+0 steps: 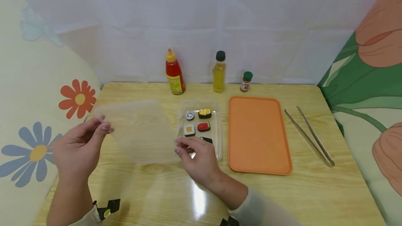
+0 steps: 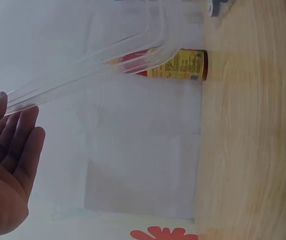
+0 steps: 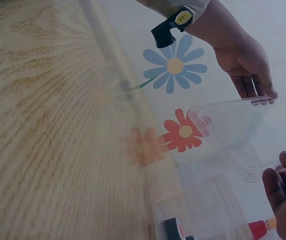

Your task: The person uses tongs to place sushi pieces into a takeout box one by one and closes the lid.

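A clear plastic lid point(image 1: 141, 130) is held up above the table between both hands. The left hand point(image 1: 80, 147) pinches its left edge between thumb and fingers. At the opposite edge the right hand point(image 1: 201, 159) pinches it too, the right wrist view showing both grips on the lid point(image 3: 233, 132). Behind and beneath the right hand sits a clear plastic container point(image 1: 218, 114) with several sushi pieces, among them a yellow-topped one point(image 1: 205, 113) and a red-topped one point(image 1: 203, 126). The right hand hides the container's near left part.
An orange tray point(image 1: 258, 135) lies right of the container, with metal tongs point(image 1: 311, 137) beyond it. Along the back stand a red sauce bottle point(image 1: 175, 74), an oil bottle point(image 1: 219, 74) and a small green-capped jar point(image 1: 246, 81). A white cloth wall point(image 1: 201, 20) closes off the rear.
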The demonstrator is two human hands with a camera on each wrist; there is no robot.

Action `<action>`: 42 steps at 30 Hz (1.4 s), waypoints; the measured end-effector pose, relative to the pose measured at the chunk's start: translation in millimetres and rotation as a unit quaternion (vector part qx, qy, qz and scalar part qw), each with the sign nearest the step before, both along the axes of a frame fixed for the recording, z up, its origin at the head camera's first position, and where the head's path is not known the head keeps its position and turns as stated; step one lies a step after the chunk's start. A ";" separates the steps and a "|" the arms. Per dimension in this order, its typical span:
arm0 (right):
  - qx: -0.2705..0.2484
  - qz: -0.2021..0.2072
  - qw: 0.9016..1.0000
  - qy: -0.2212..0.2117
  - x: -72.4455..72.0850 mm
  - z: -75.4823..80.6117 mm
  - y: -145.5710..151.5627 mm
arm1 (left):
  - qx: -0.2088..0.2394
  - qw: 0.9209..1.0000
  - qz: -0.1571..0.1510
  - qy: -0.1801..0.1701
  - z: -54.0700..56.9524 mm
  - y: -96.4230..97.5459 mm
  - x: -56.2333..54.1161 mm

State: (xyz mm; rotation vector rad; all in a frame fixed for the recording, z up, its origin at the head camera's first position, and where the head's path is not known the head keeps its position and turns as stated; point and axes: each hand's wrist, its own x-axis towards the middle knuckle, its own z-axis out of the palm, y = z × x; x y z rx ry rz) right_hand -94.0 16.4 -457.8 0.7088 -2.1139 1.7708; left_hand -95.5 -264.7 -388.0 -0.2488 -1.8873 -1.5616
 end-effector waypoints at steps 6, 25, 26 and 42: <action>-0.015 -0.022 1.000 -0.011 -4.1 3.0 13.0 | -0.126 0.987 0.065 -0.073 -10.0 19.4 -4.0; -0.005 -0.089 0.991 -0.097 -16.1 0.9 61.5 | -0.162 0.973 0.014 -0.164 -37.1 73.3 -29.7; -0.005 -0.093 0.991 -0.101 -16.7 0.3 63.5 | -0.171 0.970 0.011 -0.171 -37.7 75.1 -30.9; 0.022 -0.129 0.984 -0.119 -25.6 -7.5 89.7 | -0.240 0.930 -0.056 -0.272 -49.2 90.1 -48.9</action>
